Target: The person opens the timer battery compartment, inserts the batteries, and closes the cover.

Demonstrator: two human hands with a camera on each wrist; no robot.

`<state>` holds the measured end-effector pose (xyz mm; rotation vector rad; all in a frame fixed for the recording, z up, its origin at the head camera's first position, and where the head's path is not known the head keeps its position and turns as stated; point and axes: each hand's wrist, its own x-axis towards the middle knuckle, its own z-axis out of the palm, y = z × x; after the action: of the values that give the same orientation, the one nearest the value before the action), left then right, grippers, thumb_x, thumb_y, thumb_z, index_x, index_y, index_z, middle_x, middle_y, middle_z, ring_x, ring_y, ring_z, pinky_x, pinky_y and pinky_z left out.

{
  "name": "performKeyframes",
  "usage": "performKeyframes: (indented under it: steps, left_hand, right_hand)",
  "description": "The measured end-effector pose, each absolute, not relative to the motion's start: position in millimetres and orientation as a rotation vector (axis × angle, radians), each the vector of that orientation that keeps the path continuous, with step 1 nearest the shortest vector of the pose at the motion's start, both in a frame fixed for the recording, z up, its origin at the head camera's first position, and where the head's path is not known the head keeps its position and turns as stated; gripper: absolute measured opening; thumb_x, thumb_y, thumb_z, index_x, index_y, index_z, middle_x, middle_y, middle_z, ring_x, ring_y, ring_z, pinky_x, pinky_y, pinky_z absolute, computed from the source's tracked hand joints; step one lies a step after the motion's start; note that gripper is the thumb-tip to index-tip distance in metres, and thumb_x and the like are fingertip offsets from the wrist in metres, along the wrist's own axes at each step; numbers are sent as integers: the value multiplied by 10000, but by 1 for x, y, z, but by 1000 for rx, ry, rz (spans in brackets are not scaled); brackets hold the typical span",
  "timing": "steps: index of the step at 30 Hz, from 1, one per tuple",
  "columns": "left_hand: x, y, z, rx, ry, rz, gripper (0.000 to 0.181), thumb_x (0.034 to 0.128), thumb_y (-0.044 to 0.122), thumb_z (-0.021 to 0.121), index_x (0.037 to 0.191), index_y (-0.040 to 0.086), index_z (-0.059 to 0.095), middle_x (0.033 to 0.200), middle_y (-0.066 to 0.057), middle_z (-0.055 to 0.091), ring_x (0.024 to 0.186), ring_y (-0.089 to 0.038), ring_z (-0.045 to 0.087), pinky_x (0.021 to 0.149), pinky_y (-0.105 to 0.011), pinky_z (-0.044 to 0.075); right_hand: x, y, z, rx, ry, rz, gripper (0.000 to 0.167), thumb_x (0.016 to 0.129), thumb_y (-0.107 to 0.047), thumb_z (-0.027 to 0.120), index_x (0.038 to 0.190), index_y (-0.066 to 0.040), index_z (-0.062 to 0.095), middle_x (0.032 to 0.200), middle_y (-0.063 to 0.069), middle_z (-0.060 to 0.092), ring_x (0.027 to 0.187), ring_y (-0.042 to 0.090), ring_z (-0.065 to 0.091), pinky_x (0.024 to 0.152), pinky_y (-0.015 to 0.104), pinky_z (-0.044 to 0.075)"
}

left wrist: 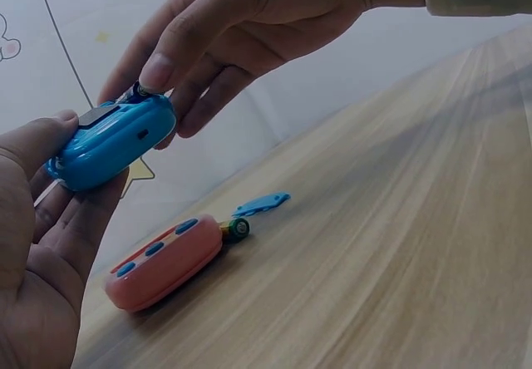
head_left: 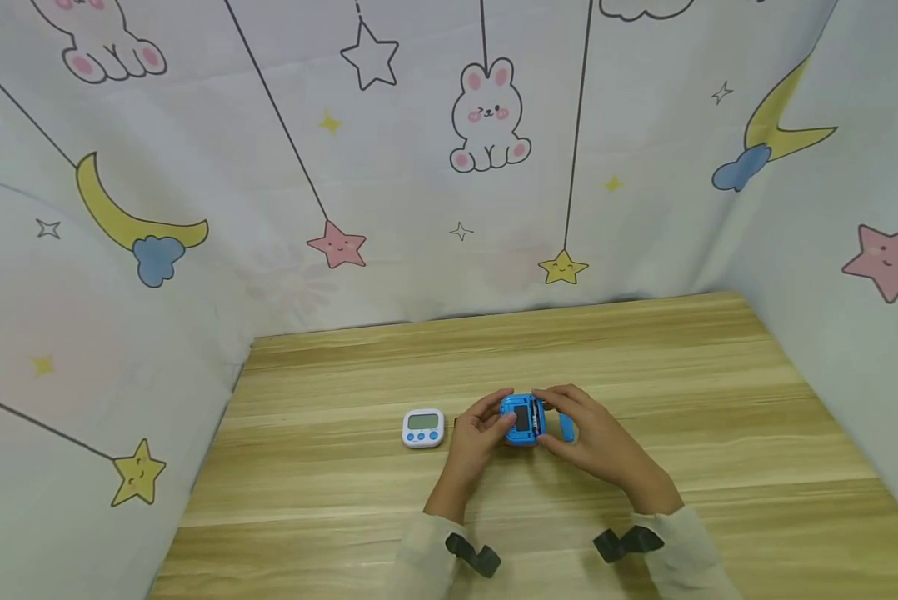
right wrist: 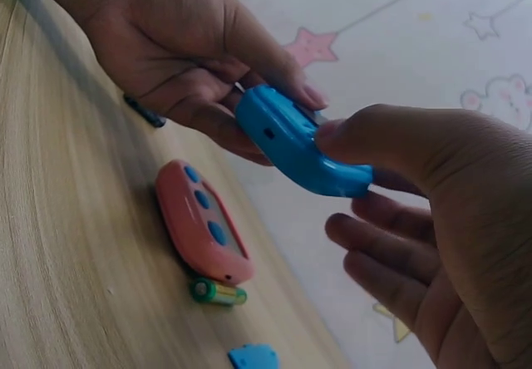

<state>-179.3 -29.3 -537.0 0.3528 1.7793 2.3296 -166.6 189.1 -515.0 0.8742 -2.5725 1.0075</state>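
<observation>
A blue device is held up between both hands, its open battery bay facing up with a battery in it. My left hand grips one side, thumb on top and fingers beneath. On the other side, my right hand holds the bay end; its thumb touches the battery in the left wrist view. Below the device, a pink timer with blue buttons lies beside a green battery; the head view hides both. A loose blue cover lies near the right hand.
A white timer with blue buttons lies on the wooden table, left of the left hand. Beyond the table hangs a white cloth with printed rabbits and stars. A small dark object lies near the left hand.
</observation>
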Motion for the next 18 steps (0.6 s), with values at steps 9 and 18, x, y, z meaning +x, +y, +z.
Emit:
performKeyframes:
  steps: [9, 18]
  left_hand:
    - [-183, -32, -537, 362, 1794, 2306, 405, 938, 94, 659, 1328, 19, 583, 1164, -116, 637, 1064, -199, 631, 827, -277, 551]
    - [-187, -35, -535, 371, 1824, 2259, 438, 940, 122, 663, 1345, -10, 559, 1170, -107, 633, 1078, -201, 628, 840, -276, 545]
  right_hand:
    - [-168, 187, -515, 832, -2652, 1095, 630, 869, -268, 758, 1411, -75, 500, 1112, -37, 613, 958, 116, 638, 828, 386, 549]
    - [-172, 182, -516, 805, -2704, 1219, 626, 909, -320, 706, 1432, -89, 451, 1095, -57, 613, 931, 112, 628, 819, 409, 548]
